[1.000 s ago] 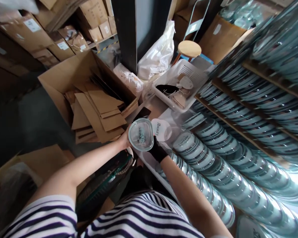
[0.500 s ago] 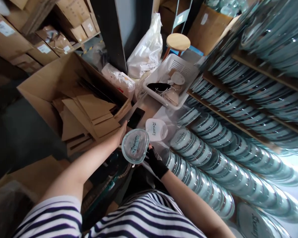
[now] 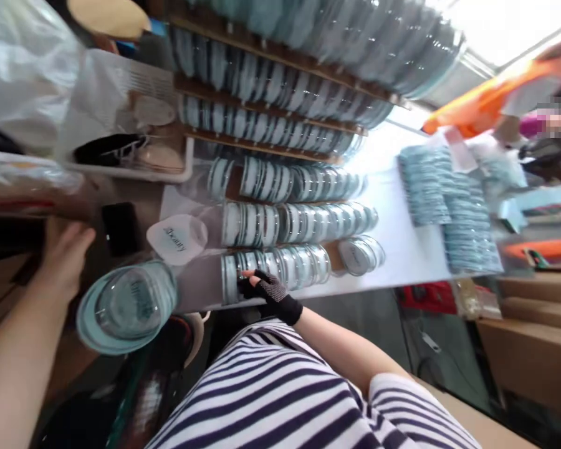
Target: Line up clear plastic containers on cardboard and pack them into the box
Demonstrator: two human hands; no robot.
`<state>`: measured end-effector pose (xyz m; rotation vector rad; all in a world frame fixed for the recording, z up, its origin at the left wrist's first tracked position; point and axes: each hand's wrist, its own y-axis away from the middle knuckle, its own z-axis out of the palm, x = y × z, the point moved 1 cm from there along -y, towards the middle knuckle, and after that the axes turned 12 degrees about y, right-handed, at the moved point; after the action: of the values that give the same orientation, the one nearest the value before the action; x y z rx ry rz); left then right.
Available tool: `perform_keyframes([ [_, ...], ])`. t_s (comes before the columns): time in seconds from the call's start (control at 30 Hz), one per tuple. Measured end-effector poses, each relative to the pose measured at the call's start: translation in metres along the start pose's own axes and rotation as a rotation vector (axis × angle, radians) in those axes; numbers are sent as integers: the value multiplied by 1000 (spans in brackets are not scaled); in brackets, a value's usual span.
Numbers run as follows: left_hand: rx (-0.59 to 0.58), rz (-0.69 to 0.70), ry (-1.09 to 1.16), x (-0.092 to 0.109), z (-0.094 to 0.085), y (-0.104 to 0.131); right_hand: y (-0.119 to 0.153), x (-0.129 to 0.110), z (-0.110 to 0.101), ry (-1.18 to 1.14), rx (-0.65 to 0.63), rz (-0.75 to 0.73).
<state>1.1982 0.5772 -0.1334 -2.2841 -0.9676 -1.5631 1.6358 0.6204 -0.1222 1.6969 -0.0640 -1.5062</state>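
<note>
My bare left hand [image 3: 70,249] is at the left, slightly blurred, with its fingers stretched out and nothing in them. To its right, a stack of round clear glass-like discs [image 3: 128,305] stands by the table's near left corner. My right hand [image 3: 266,290], in a black fingerless glove, has its fingers curled on the edges of discs in the nearest row [image 3: 303,265], close to that row's left end. Between the hands lies a white rounded card [image 3: 177,240] with dark lettering. A black phone [image 3: 120,229] rests behind the stack.
More rows of discs [image 3: 327,221] lie behind the nearest one, below racks of upright discs [image 3: 280,128]. A white basket [image 3: 187,165] with shoe-like items is at the upper left. Wrapped stacks [image 3: 423,187] stand on the right.
The view has swung to the right. My left hand has moved left, away from the disc stack. My right hand has left the stack and reached the nearest row.
</note>
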Motion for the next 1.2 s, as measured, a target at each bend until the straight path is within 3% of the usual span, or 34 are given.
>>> perform_keyframes([
  [0.07,42,133,-99,44,7,13,11,5,-55,178,307,-157],
  [0.13,-83,411,-224,98,37,45,22,15,-114,367,647,-295],
  [0.17,-164,543,-222,124,63,67,26,22,-142,441,771,-325],
  [0.23,-345,667,-224,161,132,118,29,41,-188,507,873,-303],
  [0.3,-541,684,-299,173,218,167,25,63,-218,475,794,-217],
  [0.4,-645,668,-515,152,333,220,17,94,-237,375,536,-138],
  [0.43,-634,634,-578,140,360,231,16,100,-241,349,460,-143],
  [0.5,-587,579,-677,118,393,244,15,108,-249,301,362,-186],
  [0.57,-546,569,-737,103,403,248,16,110,-263,245,359,-217],
  [0.7,-537,614,-790,97,396,246,19,108,-297,164,371,-167],
  [0.77,-533,621,-814,99,394,246,18,108,-305,144,323,-171],
  [0.83,-520,628,-842,101,395,247,16,109,-302,172,355,-206],
  [1.03,-473,630,-885,102,397,249,28,96,-277,733,543,-404],
  [1.13,-460,638,-869,100,397,250,55,86,-296,1007,640,-521],
  [1.2,-449,631,-854,99,397,251,72,83,-316,1175,725,-511],
])
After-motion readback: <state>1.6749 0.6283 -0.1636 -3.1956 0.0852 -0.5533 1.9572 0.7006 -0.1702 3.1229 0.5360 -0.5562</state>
